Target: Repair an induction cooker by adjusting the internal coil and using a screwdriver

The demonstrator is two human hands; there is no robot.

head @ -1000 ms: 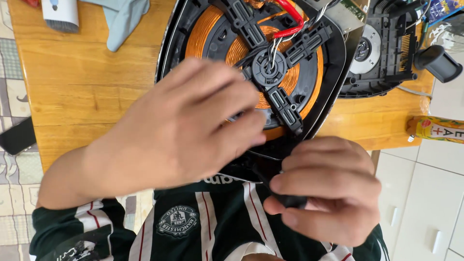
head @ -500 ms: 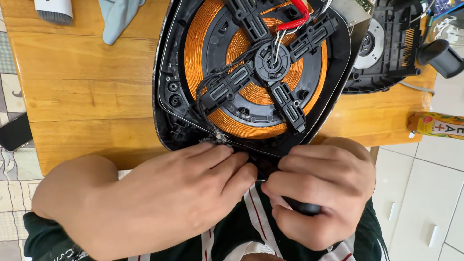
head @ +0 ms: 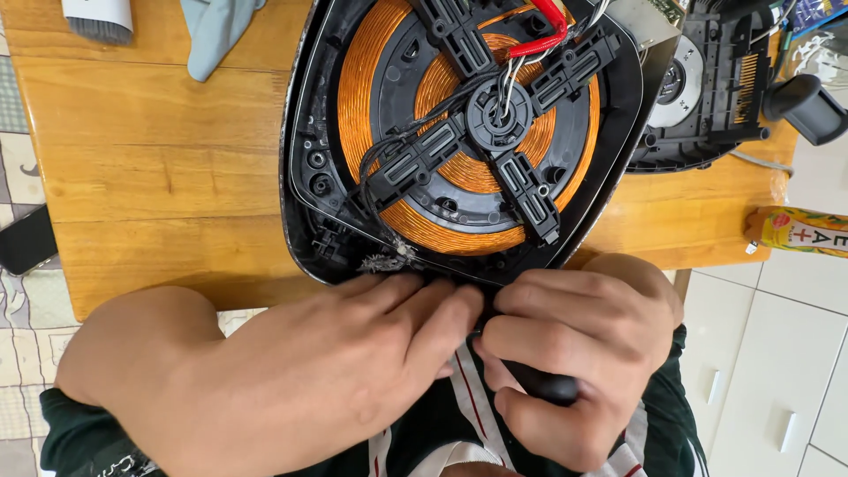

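Note:
An opened induction cooker top (head: 309,159) lies upside down on a wooden table (head: 159,177). Its copper coil (head: 362,97) shows, crossed by a black plastic bracket (head: 495,124), with a red wire (head: 548,26) at the back. My left hand (head: 309,371) rests at the near rim of the housing, fingertips touching the edge. My right hand (head: 574,344) is closed around a black tool handle (head: 543,384) right beside it; the tip is hidden under my fingers. A tuft of grey dust (head: 384,261) clings to the rim.
The cooker's black base with a fan (head: 698,84) sits at the back right. A grey cloth (head: 212,31) and a brush (head: 97,18) lie at the far left. A yellow packet (head: 795,231) and a dark phone (head: 26,238) lie beyond the table's edges.
My left hand has slid down off the coil to the near rim. My right hand has risen to meet it, still on the tool. The view has moved closer.

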